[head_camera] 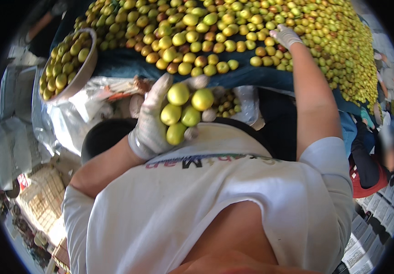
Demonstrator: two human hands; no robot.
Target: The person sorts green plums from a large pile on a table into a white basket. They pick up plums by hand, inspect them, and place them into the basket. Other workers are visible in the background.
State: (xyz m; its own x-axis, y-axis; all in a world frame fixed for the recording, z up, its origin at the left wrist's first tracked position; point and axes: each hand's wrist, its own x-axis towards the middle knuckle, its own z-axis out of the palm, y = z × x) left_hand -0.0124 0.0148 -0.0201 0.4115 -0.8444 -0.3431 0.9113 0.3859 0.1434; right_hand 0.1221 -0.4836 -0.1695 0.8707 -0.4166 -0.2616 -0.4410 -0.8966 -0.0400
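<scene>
My left hand (156,120), in a pale knit glove, is turned palm up in front of my shirt and cradles several green round fruits (178,94), jujube-like. My right hand (286,36), gloved too, reaches out over the large spread of green and reddish fruits (190,20); its fingertips are among the fruits, and whether they grip one cannot be told. The fruits lie on a dark blue-green cloth (125,63). A pale round basin (92,58), full of the same fruits, stands tilted in view at the cloth's left edge.
Clear plastic wrap (77,113) and more fruits (229,102) are below the cloth's near edge. Crates (43,195) stand at the lower left. On the right, a person in a red garment (368,178) and other people are near stacked boxes (364,250). Another person's arm (41,25) shows at the upper left.
</scene>
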